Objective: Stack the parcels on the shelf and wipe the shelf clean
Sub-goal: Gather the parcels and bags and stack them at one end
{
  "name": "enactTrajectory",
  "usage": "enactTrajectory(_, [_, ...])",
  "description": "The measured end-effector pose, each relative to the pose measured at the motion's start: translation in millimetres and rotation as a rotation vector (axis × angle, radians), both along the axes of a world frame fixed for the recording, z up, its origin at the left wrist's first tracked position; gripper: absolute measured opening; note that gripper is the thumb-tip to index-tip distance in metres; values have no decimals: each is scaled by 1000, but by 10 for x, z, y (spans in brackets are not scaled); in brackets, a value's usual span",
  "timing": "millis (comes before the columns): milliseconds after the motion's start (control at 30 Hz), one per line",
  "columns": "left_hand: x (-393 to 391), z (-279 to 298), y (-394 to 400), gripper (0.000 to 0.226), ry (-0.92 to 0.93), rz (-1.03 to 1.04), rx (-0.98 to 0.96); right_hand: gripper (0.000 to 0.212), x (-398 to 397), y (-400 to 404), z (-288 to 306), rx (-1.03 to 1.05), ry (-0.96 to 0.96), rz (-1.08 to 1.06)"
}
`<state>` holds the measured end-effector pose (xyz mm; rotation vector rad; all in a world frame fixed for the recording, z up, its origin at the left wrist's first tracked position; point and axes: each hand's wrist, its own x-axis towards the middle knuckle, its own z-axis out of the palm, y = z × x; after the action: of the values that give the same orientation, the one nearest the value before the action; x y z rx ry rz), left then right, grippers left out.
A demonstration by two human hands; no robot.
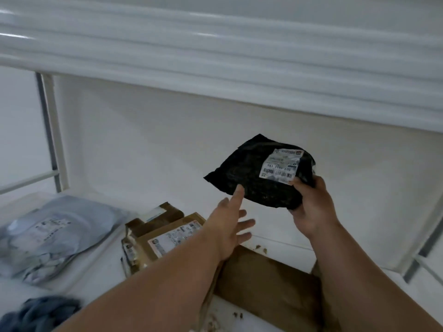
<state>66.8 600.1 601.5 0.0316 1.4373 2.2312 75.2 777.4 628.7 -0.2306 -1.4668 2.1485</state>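
My right hand (314,207) holds a black plastic parcel (249,173) with a white shipping label, lifted above the white shelf (167,183). My left hand (230,224) is open with fingers spread; its index fingertip reaches the parcel's lower edge. Under my forearms lies a flat brown cardboard parcel (271,281). Left of it sit two small brown boxes with labels (155,238), one leaning on the other. A grey plastic mailer bag (48,236) lies at the left of the shelf.
A blue-grey cloth (40,312) lies bunched at the bottom left. Brown crumbs (261,249) dot the shelf beside the flat parcel. An upper shelf board (215,56) overhangs the space. Metal uprights (50,133) stand at the left and right.
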Motion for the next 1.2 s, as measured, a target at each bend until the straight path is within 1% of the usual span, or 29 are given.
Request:
enactTrajectory(100, [-85,101,-483,49,-13,98,171,34,-7,-544,56,-32,23,164])
enactTrajectory(167, [-181,102,-922,35,-20,214,210,40,-38,-1003,59,10,20,266])
enactTrajectory(233, [-296,75,-1417,29,-42,336,226,40,-80,-1525,68,93,2,382])
enactTrajectory(300, [-432,55,-2000,31,-52,429,228,30,-157,-2096,57,128,-50,469])
enactTrajectory(367, [-577,30,-2611,40,-32,488,207,15,-273,-2601,-10,87,-109,528])
enactTrajectory(433, [-719,-16,-3241,52,4,532,164,20,-411,-3051,-92,-23,-138,531])
enactTrajectory(500, [-841,-93,-3825,58,27,548,89,19,-568,-3419,-205,-183,-145,466])
enactTrajectory(567, [-938,-211,-4318,60,39,526,-5,18,-673,-3721,-321,-309,-151,463])
enactTrajectory(667, [-1053,-413,-4895,58,60,466,-177,30,-812,-4124,-484,-394,-205,510])
enactTrajectory(700, [-1082,-470,-5046,56,66,447,-235,33,-870,-4221,-554,-384,-241,525])
enactTrajectory(767, [-1150,-559,-5309,54,92,404,-355,39,-1003,-4380,-716,-299,-378,571])
enactTrajectory(833, [-1206,-605,-5479,51,135,365,-454,51,-1122,-4492,-905,-112,-541,715])
enactTrajectory(900, [-1289,-641,-5580,49,170,368,-528,47,-1218,-4590,-1085,97,-658,826])
enactTrajectory(967, [-1415,-681,-5636,49,187,398,-552,36,-1346,-4668,-1262,256,-661,804])
enactTrajectory(1067, [-1604,-744,-5694,50,165,434,-530,32,-1530,-4776,-1421,328,-568,684])
enactTrajectory(1133, [-1756,-762,-5697,62,158,349,-503,27,-1653,-4825,-1480,325,-524,585])
enactTrajectory(1200, [-1889,-764,-5684,82,161,230,-524,24,-1760,-4862,-1532,313,-494,520])
